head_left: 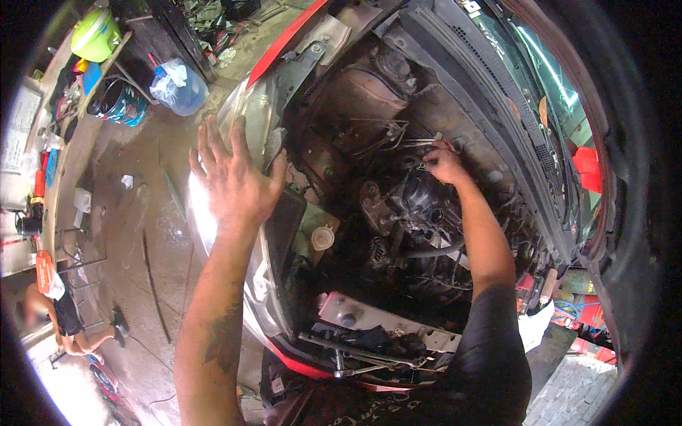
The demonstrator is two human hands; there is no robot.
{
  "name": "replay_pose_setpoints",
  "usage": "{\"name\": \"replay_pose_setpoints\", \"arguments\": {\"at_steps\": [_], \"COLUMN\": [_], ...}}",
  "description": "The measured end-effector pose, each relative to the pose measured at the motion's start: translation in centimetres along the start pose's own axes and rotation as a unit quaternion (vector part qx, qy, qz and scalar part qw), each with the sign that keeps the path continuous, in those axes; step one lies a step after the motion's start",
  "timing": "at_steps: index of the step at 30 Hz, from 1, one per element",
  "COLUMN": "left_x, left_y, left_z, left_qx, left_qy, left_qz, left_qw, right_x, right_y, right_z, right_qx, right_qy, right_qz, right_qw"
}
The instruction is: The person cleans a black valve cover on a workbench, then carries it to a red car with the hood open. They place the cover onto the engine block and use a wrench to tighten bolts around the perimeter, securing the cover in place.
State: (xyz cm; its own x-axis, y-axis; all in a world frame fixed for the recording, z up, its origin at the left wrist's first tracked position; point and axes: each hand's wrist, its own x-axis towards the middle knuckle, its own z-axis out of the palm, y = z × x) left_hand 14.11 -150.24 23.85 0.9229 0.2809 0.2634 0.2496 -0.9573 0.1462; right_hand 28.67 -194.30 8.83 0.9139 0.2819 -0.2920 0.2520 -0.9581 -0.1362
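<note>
My left hand lies with its fingers spread on the clear headlight at the front edge of a red car. Deep in the open engine bay, my right hand is closed, its fingertips bent together. A thin silvery rod shows beside those fingers; whether they grip it is unclear. Below this hand sits a dark, greasy mechanical part with hoses and wires around it. Toward the front of the bay is a round cream-coloured cap.
Long-handled metal tools rest along the near fender. The windscreen cowl borders the bay on the right. Across the wet floor, a bucket and a large blue bottle stand by a bench. A person is at the far left.
</note>
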Motion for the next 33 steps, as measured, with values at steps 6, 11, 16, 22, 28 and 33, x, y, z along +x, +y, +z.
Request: {"name": "replay_pose_setpoints", "arguments": {"at_steps": [6, 11, 16, 22, 28, 33], "left_x": [0.0, -0.1, -0.1, -0.4, -0.1, 0.1], "left_y": [0.0, 0.0, 0.1, -0.4, -0.2, 0.1], "left_z": [0.0, 0.0, -0.2, 0.7, 1.0, 0.4], "left_qx": [0.004, 0.002, -0.002, 0.000, 0.008, 0.040], "left_qy": [0.001, 0.012, 0.007, 0.043, 0.079, 0.072], "left_qz": [-0.002, -0.001, 0.002, 0.020, 0.055, 0.056], "left_qw": [1.000, 1.000, 1.000, 0.999, 0.995, 0.995], "right_x": [1.9, 2.3, 1.1, 1.3, 0.5, -3.3], "right_y": [0.5, -0.2, -0.2, -0.7, -1.2, -2.9], "right_z": [-0.6, -0.1, 0.3, -0.4, 1.0, -1.6], "right_qx": [0.167, -0.007, -0.051, 0.124, -0.084, 0.075], "right_qy": [-0.132, -0.099, -0.022, -0.087, -0.034, 0.143], "right_qz": [0.100, 0.068, -0.016, 0.082, 0.007, 0.059], "right_qw": [0.972, 0.993, 0.998, 0.985, 0.996, 0.985]}}
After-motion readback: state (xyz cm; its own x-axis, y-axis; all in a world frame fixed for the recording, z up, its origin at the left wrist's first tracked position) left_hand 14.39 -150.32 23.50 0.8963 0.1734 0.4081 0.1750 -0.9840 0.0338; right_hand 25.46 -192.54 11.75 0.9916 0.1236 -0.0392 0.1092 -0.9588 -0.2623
